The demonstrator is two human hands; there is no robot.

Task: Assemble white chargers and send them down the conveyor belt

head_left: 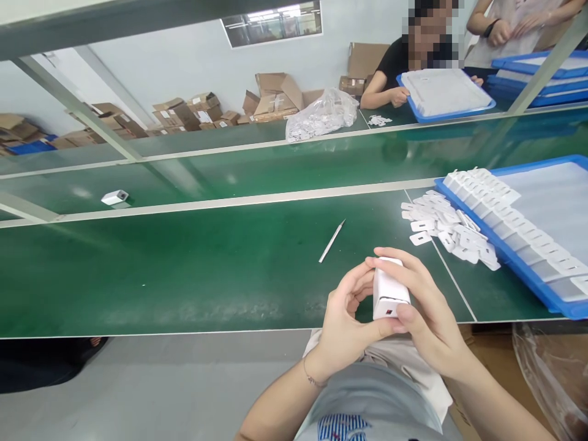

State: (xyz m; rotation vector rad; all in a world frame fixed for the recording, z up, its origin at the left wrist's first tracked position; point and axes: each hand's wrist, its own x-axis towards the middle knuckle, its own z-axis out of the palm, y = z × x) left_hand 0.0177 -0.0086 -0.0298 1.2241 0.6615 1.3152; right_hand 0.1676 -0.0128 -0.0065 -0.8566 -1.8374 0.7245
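Note:
A small white box-shaped housing (388, 285) is held between both hands over the table's front edge. On its near end sits a white end plate with a small dark and red opening, and a thin gap shows along the plate's upper edge. My left hand (351, 306) grips the housing from the left, its thumb at the lower end. My right hand (422, 306) wraps the right side, thumb pressed on the end plate. Beyond the hands lies a thin metal tweezer-like tool (331, 241). Loose white plates (448, 226) are heaped to the right.
At right, a blue tray (519, 269) carries a row of white housings (519, 223). Another white housing (114, 197) rests on the far strip at left. Across the bench, a person (390, 79) holds a blue-rimmed tray (445, 92), near a plastic bag (321, 115). Metal posts cross the view.

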